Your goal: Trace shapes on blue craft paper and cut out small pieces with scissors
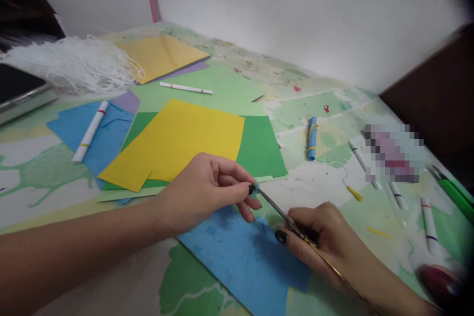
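My left hand (211, 187) pinches a small bluish scrap (255, 189) between thumb and fingertips; its exact shape is too small to tell. My right hand (326, 237) is closed around a pair of scissors (292, 224) with gold-coloured handles. The blade tips reach to the scrap at my left fingertips. Below both hands lies a blue paper sheet (244, 256) with a cut edge. Just beyond my left hand, a yellow paper sheet (185, 143) rests on a green sheet (259, 145).
White string (85, 66) lies heaped at the left beside a dark-topped device (22, 91). Markers (91, 131) lie about. A blue paper roll (312, 138) with a yellow-tipped string is right of centre. Green-handled scissors (457, 195) lie at the right edge. A white wall (296, 15) stands behind.
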`<state>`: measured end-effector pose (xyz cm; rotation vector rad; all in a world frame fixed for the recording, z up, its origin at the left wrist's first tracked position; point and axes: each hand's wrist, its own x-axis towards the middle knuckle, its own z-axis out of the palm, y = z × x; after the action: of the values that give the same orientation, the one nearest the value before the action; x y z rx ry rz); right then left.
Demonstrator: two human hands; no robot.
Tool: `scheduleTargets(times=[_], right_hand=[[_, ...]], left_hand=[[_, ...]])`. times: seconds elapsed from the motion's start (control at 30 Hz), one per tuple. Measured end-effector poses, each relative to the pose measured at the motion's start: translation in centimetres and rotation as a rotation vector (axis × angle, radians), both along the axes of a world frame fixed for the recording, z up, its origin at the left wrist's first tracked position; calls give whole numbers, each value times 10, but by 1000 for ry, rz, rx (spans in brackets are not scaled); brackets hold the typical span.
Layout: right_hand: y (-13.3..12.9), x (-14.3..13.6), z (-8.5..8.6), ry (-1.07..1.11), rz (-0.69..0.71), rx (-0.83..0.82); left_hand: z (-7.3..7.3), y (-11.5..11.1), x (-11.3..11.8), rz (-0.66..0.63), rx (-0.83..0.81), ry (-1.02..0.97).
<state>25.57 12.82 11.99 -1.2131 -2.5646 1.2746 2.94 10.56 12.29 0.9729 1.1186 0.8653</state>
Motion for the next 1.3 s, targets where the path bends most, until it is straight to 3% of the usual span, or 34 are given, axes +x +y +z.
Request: scheduleTargets(times=[0.83,1.3], right_hand=[[2,0,-3,-15,-7,27],[4,3,-2,-24,16,-5]], left_hand=[[-1,2,-4,-55,-4,-60],[5,6,-8,-162,32,-26]])
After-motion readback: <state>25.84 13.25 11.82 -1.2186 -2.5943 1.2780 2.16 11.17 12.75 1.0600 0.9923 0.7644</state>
